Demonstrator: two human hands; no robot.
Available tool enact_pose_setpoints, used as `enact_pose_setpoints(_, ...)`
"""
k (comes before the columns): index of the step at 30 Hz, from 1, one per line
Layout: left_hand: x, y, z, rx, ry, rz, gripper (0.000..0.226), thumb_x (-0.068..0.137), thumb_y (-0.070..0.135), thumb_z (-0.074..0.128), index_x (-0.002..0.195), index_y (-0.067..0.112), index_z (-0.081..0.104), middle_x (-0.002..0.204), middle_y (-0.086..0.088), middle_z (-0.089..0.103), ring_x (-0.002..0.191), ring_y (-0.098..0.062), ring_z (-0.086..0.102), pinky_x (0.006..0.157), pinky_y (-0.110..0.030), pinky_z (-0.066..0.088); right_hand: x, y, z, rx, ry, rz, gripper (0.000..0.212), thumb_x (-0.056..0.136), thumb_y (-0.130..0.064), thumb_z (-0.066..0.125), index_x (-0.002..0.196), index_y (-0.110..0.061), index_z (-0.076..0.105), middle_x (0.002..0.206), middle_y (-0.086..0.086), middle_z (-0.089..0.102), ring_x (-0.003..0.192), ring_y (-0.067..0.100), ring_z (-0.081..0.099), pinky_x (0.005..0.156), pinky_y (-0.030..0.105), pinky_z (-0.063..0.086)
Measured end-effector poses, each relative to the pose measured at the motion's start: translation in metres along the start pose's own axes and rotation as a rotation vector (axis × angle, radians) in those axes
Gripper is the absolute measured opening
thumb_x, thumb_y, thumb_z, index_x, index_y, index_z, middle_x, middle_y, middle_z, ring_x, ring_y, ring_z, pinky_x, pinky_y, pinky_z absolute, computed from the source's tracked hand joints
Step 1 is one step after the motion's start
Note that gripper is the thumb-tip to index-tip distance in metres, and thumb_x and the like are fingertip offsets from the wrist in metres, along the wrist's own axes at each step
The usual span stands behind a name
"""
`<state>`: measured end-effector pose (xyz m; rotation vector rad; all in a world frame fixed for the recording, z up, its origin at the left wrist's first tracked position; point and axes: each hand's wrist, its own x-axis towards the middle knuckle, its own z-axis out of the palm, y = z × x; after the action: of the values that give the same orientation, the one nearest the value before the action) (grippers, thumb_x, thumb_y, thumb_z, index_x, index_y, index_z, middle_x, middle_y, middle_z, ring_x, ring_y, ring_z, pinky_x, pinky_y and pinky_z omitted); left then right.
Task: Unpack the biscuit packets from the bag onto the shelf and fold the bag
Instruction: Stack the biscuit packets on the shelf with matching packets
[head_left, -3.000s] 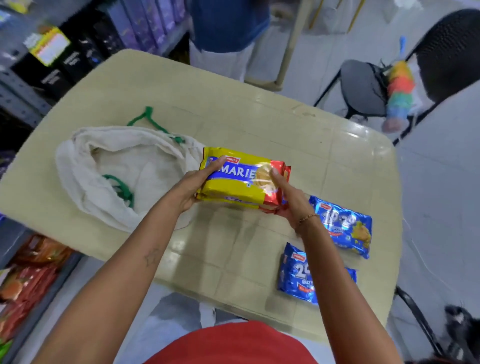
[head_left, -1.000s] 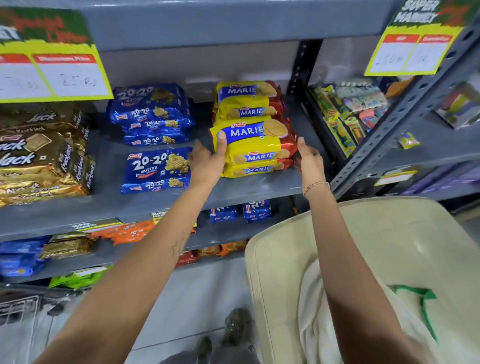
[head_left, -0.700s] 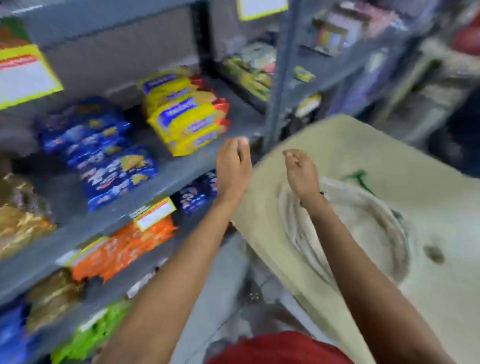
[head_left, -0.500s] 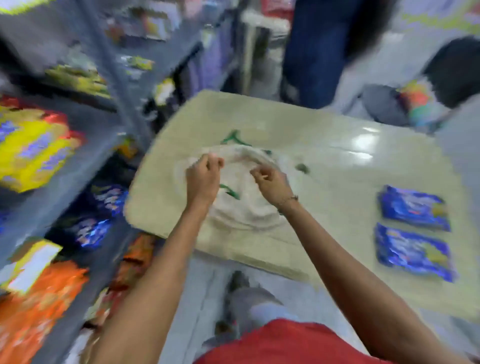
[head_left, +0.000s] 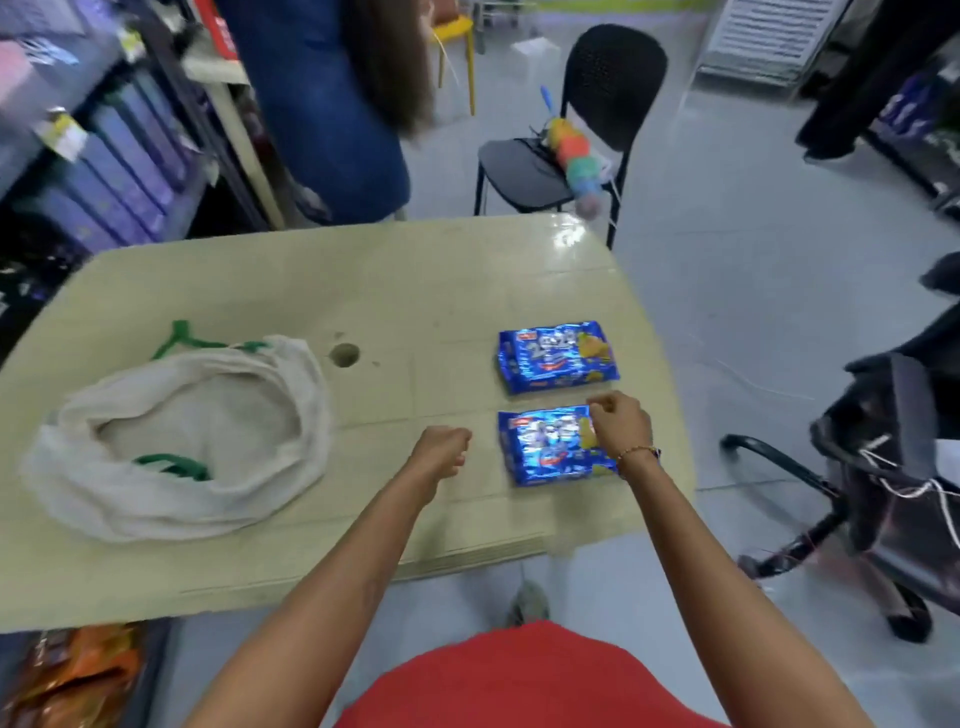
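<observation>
Two blue biscuit packets lie on the right of the beige table (head_left: 291, 291), a far packet (head_left: 558, 356) and a near packet (head_left: 550, 447). My right hand (head_left: 621, 426) is over the near packet's right end with its fingers curled; whether it grips the wrapper is unclear. My left hand (head_left: 441, 452) hovers above the table just left of that packet, curled into a fist and holding nothing. The white cloth bag (head_left: 176, 436) with green handles lies slumped and open on the left of the table. Nothing shows inside it.
A person in blue (head_left: 322, 104) stands at the table's far edge. A black chair (head_left: 571, 150) holding a colourful duster is behind the table. Shelves with boxes (head_left: 104, 171) run along the left. A dark chair base and bag (head_left: 893, 467) stand at the right.
I set the yellow Marie packet on the shelf stack, then turned back to the table. Both hands went from the bag rightwards to the near blue packet.
</observation>
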<state>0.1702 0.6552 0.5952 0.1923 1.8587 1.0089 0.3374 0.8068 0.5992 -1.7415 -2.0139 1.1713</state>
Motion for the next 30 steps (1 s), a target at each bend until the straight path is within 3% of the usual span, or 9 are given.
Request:
enact_pose_setpoints(3, 0.022, -0.002, 0.057, 0.06, -0.001, -0.068, 0.022, 0.09, 0.019, 0.052, 0.068, 0.018, 0.049, 0.067, -0.001, 0.044, 0.058, -0.013, 0.039, 0.055, -0.024, 0.031, 0.032, 0.048, -0.024, -0.105, -0.074, 0.155, 0.048, 0.086, -0.028, 0.062, 0.124, 0.001, 0.054, 0.128, 0.023, 0.056, 0.117, 0.036, 0.054, 0.094, 0.036, 0.043)
enact_pose_setpoints(5, 0.026, -0.005, 0.072, 0.063, -0.013, -0.11, 0.017, 0.091, 0.019, 0.051, 0.076, 0.013, 0.058, 0.074, -0.012, 0.055, 0.059, -0.016, 0.044, 0.057, -0.026, 0.034, 0.037, 0.064, -0.021, -0.084, -0.198, 0.225, 0.058, 0.084, -0.038, 0.065, 0.12, 0.006, 0.051, 0.118, 0.022, 0.057, 0.109, 0.035, 0.055, 0.082, 0.036, 0.043)
enact_pose_setpoints(7, 0.035, -0.008, 0.087, 0.052, 0.026, -0.12, 0.024, 0.091, 0.019, 0.053, 0.097, 0.0, 0.066, 0.098, -0.031, 0.065, 0.077, -0.028, 0.062, 0.068, -0.029, 0.037, 0.044, 0.076, -0.019, -0.031, -0.267, 0.243, 0.043, 0.083, -0.043, 0.064, 0.088, 0.001, 0.061, 0.081, 0.013, 0.058, 0.079, 0.029, 0.055, 0.06, 0.033, 0.036)
enact_pose_setpoints(9, 0.04, -0.01, 0.094, 0.008, 0.072, -0.137, 0.035, 0.091, 0.023, 0.057, 0.11, -0.005, 0.063, 0.113, -0.029, 0.066, 0.098, -0.037, 0.066, 0.071, -0.026, 0.042, 0.05, 0.082, -0.015, 0.034, -0.248, 0.267, 0.05, 0.081, -0.044, 0.067, 0.053, -0.012, 0.041, 0.054, 0.003, 0.037, 0.053, 0.019, 0.038, 0.048, 0.032, 0.021)
enact_pose_setpoints(11, 0.039, -0.007, 0.097, -0.071, 0.037, -0.161, 0.036, 0.09, 0.028, 0.061, 0.111, -0.002, 0.063, 0.106, -0.017, 0.069, 0.082, -0.025, 0.069, 0.058, -0.017, 0.05, 0.055, 0.082, -0.015, 0.094, -0.248, 0.292, 0.056, 0.077, -0.044, 0.072, 0.049, -0.014, 0.034, 0.049, 0.002, 0.031, 0.047, 0.016, 0.03, 0.048, 0.031, 0.019)
enact_pose_setpoints(14, 0.039, 0.005, 0.098, -0.069, 0.042, -0.015, 0.032, 0.086, 0.022, 0.068, 0.11, 0.0, 0.065, 0.101, -0.014, 0.071, 0.07, -0.011, 0.067, 0.06, -0.017, 0.055, 0.064, 0.08, -0.022, 0.18, -0.249, 0.302, 0.048, 0.072, -0.046, 0.075, 0.053, -0.01, 0.049, 0.054, 0.005, 0.045, 0.053, 0.019, 0.041, 0.053, 0.028, 0.029)
enact_pose_setpoints(19, 0.061, 0.06, 0.087, -0.074, 0.121, 0.17, 0.038, 0.075, 0.033, 0.077, 0.105, 0.011, 0.067, 0.101, -0.007, 0.072, 0.091, -0.023, 0.069, 0.088, -0.04, 0.054, 0.103, 0.038, -0.045, 0.395, -0.162, 0.16, 0.047, 0.065, -0.048, 0.079, 0.051, -0.009, 0.058, 0.057, 0.005, 0.042, 0.061, 0.017, 0.036, 0.06, 0.03, 0.028)
enact_pose_setpoints(25, 0.104, 0.097, 0.09, 0.003, 0.095, 0.186, 0.033, 0.084, 0.032, 0.068, 0.106, 0.007, 0.065, 0.105, -0.01, 0.07, 0.092, -0.024, 0.066, 0.092, -0.044, 0.052, 0.158, -0.009, -0.046, 0.302, -0.11, 0.142, 0.042, 0.07, -0.048, 0.075, 0.059, -0.012, 0.056, 0.059, 0.006, 0.053, 0.062, 0.02, 0.047, 0.061, 0.03, 0.037)
enact_pose_setpoints(30, 0.123, 0.087, 0.093, 0.067, 0.061, 0.126, 0.036, 0.087, 0.032, 0.065, 0.114, 0.009, 0.058, 0.113, -0.008, 0.067, 0.099, -0.021, 0.064, 0.096, -0.04, 0.051, 0.175, -0.007, -0.035, 0.191, -0.192, 0.172, 0.048, 0.073, -0.049, 0.072, 0.082, -0.003, 0.066, 0.086, 0.012, 0.069, 0.083, 0.03, 0.064, 0.07, 0.036, 0.054)
